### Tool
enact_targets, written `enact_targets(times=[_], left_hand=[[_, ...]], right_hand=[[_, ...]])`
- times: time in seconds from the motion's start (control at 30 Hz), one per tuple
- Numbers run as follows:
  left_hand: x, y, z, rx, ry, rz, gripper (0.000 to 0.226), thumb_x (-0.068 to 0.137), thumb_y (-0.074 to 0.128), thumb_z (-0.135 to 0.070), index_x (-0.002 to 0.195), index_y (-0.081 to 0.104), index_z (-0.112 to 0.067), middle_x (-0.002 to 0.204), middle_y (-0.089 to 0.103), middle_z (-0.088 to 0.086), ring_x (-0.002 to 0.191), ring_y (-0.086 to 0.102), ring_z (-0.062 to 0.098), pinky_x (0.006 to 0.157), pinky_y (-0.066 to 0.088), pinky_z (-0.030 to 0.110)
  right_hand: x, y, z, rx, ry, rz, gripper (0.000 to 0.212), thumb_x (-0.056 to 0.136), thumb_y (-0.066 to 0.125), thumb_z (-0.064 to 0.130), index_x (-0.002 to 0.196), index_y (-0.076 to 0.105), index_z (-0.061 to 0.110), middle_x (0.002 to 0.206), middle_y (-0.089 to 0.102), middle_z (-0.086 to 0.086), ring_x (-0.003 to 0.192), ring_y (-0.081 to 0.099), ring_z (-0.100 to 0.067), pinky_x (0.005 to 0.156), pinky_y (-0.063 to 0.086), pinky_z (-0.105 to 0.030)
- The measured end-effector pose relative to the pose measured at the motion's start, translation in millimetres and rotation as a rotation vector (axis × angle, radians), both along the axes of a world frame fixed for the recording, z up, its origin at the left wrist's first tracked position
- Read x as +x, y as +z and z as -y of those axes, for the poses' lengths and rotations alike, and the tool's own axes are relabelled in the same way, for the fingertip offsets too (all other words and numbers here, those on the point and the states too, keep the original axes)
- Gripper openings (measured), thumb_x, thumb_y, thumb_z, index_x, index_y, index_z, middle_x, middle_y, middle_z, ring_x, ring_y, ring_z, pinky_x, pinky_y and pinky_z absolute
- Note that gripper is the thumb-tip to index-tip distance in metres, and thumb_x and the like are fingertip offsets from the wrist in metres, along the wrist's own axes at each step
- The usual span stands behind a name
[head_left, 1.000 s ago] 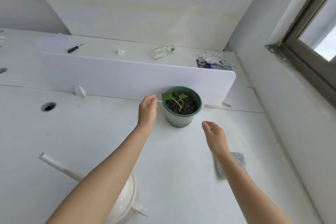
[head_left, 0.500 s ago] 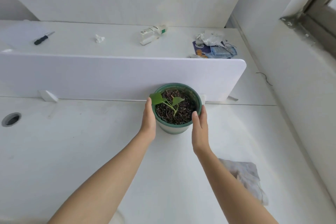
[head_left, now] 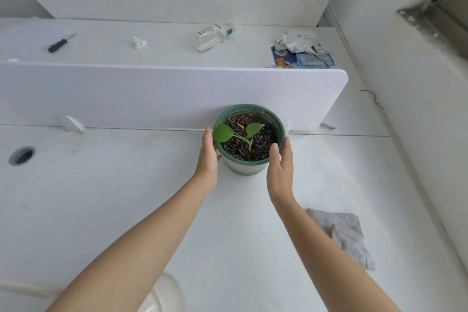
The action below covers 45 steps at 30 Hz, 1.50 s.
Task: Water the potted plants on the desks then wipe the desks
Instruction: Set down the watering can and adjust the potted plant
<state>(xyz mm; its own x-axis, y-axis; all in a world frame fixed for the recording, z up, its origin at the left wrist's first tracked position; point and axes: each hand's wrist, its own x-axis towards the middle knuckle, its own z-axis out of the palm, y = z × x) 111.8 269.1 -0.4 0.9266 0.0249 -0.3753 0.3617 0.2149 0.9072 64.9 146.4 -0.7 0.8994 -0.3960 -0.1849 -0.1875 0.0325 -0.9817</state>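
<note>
Both hands closed in since a second ago, now cupping the potted plant (head_left: 249, 139).
Left hand (head_left: 208, 154) and right hand (head_left: 280, 167) fingers grasp its sides; pot on tabletop (head_left: 114, 197) against divider (head_left: 164, 94). Risk: tilting spills soil; cloth (head_left: 342, 233) lies near.

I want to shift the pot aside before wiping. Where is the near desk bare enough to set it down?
The widest bare patch is left of the pot, between the left hand and the cable hole, in front of the divider. Right of the right hand is bare too, above the cloth. The far desk is cluttered.
</note>
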Motion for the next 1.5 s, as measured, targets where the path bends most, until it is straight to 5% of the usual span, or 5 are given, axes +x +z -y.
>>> enact_targets(times=[0.53,0.8,1.0,1.13,1.5], left_hand=[[-31,16,-4,0.338,-0.079,-0.07,0.055,0.097,0.022,-0.045,0.143,0.029,-0.015,0.152,0.03,0.009,0.139,0.028,0.022,0.115,0.021,0.035],[-129,86,-93,0.293,0.095,0.114,0.028,0.098,0.033,-0.03,0.115,0.051,-0.017,0.113,0.058,0.006,0.103,0.056,0.021,0.088,0.042,0.032],[-228,87,-165,0.247,0.449,0.211,0.033,0.098,0.031,-0.022,0.086,0.062,-0.018,0.086,0.066,0.005,0.079,0.063,0.016,0.075,0.046,0.027],[-274,64,-197,0.193,0.658,0.147,0.032,0.095,0.035,-0.019,0.079,0.063,-0.014,0.063,0.07,-0.004,0.059,0.064,0.005,0.07,0.046,0.023],[-291,8,-221,0.161,0.716,-0.002,0.026,0.095,0.038,-0.019,0.11,0.056,-0.009,0.107,0.056,0.01,0.096,0.053,0.024,0.072,0.044,0.03]], right_hand=[[0,9,21,-0.072,0.086,-0.056,0.06,0.096,0.034,0.038,0.147,0.007,0.02,0.156,0.014,-0.001,0.143,0.014,-0.015,0.118,0.016,-0.038],[-106,41,-25,-0.055,0.233,-0.041,0.046,0.097,0.036,0.027,0.142,0.03,0.017,0.143,0.037,0.002,0.119,0.033,0.001,0.1,0.024,-0.016],[-176,47,-68,-0.107,0.408,-0.1,0.036,0.096,0.038,0.03,0.126,0.052,0.016,0.131,0.054,-0.001,0.124,0.046,-0.014,0.107,0.036,-0.035],[-208,41,-89,-0.169,0.516,-0.122,0.034,0.096,0.039,0.032,0.118,0.057,0.013,0.12,0.058,0.003,0.114,0.051,-0.011,0.092,0.039,-0.022],[-249,18,-123,-0.206,0.612,-0.163,0.028,0.093,0.046,0.03,0.12,0.052,0.022,0.109,0.06,0.004,0.097,0.056,-0.003,0.067,0.043,-0.007]])
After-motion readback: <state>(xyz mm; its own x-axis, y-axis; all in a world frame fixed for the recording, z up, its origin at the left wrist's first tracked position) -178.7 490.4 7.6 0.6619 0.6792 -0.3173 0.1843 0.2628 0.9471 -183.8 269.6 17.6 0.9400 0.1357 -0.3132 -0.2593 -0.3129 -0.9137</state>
